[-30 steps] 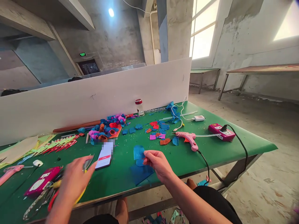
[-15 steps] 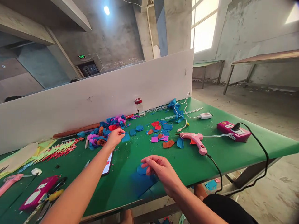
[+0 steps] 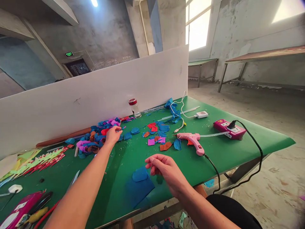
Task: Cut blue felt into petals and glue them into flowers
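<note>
We are hovering our right hand [image 3: 164,169] beside the blue cutout [image 3: 140,174] on the table [image 3: 238,152] | left hand [image 3: 113,136] hanging at the flower pile [image 3: 92,136], seemingly fetching or placing | all fingers bending inward, grip unclear | next likely calling for a light pinch

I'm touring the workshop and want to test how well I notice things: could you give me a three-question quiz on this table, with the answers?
1. True or false: the pink glue gun lies on the green table.

2. Which of these is nearest the person's left hand?
A) the white charger
B) the pile of coloured flowers
C) the pink power strip

3. What colour is the lid on the clear jar?

Key: 1. True. 2. B. 3. Red.
</note>
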A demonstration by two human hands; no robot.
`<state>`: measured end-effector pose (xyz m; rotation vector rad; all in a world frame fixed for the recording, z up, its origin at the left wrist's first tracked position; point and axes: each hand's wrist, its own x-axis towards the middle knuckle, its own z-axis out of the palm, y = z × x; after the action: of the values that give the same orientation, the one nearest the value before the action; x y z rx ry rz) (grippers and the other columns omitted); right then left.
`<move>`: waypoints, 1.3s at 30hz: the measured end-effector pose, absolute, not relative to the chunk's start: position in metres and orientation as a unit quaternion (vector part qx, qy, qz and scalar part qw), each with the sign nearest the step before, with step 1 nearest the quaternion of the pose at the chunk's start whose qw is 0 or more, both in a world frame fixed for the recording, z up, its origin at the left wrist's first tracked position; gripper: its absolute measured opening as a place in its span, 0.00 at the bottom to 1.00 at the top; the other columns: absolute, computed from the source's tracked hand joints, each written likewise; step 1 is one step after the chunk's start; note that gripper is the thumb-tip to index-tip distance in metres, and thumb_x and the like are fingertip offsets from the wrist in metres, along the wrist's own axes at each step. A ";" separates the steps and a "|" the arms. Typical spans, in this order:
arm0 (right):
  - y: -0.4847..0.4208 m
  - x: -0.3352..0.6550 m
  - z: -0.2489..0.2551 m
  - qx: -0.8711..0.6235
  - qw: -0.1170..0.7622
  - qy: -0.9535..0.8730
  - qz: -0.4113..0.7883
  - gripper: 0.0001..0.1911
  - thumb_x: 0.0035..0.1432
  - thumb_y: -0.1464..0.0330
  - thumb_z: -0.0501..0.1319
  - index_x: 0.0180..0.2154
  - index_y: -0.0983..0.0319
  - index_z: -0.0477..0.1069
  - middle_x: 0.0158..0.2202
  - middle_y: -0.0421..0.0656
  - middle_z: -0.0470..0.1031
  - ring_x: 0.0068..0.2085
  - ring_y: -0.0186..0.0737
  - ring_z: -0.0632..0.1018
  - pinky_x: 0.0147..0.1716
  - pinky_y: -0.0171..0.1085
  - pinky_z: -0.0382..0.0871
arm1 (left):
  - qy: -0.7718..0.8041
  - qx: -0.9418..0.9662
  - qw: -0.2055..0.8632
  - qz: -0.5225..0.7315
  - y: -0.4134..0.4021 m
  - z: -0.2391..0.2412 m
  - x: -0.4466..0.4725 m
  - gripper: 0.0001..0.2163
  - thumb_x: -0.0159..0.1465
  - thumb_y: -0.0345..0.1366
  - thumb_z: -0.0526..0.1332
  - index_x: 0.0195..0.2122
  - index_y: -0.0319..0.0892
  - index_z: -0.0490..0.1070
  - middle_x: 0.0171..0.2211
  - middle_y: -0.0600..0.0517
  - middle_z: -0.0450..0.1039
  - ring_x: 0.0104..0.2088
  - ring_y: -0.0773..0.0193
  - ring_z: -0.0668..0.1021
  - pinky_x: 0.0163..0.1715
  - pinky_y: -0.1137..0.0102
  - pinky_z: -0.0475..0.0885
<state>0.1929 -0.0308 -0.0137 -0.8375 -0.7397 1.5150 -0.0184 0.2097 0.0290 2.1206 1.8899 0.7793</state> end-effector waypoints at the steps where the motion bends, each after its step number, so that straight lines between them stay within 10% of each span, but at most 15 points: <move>1: -0.030 0.197 -0.014 -0.360 0.597 -0.316 0.644 0.19 0.46 0.54 0.67 0.30 0.64 0.78 0.28 0.44 0.77 0.24 0.30 0.69 0.29 0.32 0.64 | 0.631 0.723 0.091 0.267 0.199 0.034 -0.022 0.11 0.60 0.39 0.60 0.39 0.37 0.74 0.38 0.46 0.78 0.41 0.57 0.77 0.41 0.68 0.70; 13: -0.028 0.225 -0.018 -0.381 0.637 -0.297 0.601 0.16 0.45 0.57 0.67 0.31 0.63 0.77 0.29 0.43 0.77 0.25 0.29 0.69 0.29 0.33 0.65 | 0.500 0.839 0.127 0.174 -0.005 0.012 -0.004 0.10 0.62 0.38 0.56 0.35 0.48 0.78 0.37 0.51 0.79 0.38 0.58 0.78 0.40 0.67 0.70; 39: -0.029 0.224 -0.029 -0.401 0.620 -0.307 0.600 0.16 0.45 0.57 0.68 0.31 0.63 0.78 0.29 0.43 0.77 0.24 0.29 0.70 0.29 0.32 0.67 | 0.463 0.865 -0.147 0.127 -0.039 -0.012 0.025 0.10 0.63 0.27 0.53 0.26 0.43 0.69 0.28 0.48 0.71 0.34 0.57 0.72 0.36 0.64 0.66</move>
<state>0.2236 -0.0291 -0.0288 -0.9220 -0.7053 1.3802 0.0254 -0.0393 -0.0125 3.0049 1.6083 0.4407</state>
